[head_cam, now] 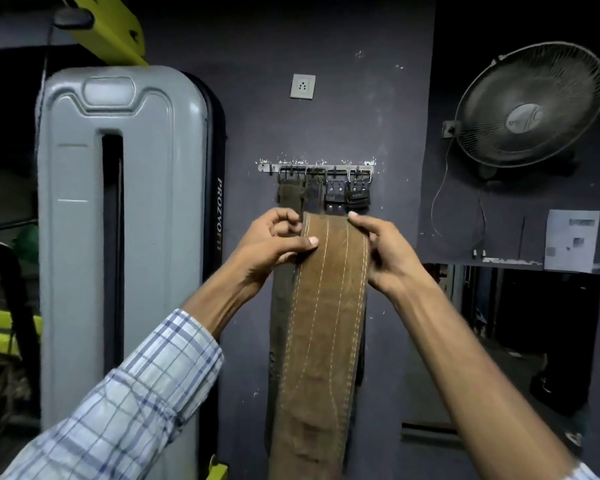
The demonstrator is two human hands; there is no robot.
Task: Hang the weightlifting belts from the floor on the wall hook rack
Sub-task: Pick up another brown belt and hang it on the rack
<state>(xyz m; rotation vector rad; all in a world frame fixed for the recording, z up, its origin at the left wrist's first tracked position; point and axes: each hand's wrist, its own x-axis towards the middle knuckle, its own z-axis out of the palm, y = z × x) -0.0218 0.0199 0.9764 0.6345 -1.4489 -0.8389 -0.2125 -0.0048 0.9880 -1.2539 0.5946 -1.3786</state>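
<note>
Four belts hang by their buckles from one hook rack, side by side from its left end to its right end. One brown stitched belt is gripped by two hands. The wall carries one fan, one socket plate and one paper sheet.

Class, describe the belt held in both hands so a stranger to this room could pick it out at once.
Find the metal hook rack on the dark wall, right of the tall grey machine cover. Below it, the left hand and right hand grip the tan belt. Unlike the darker belts already hanging, it is light brown with pale stitch lines.
</note>
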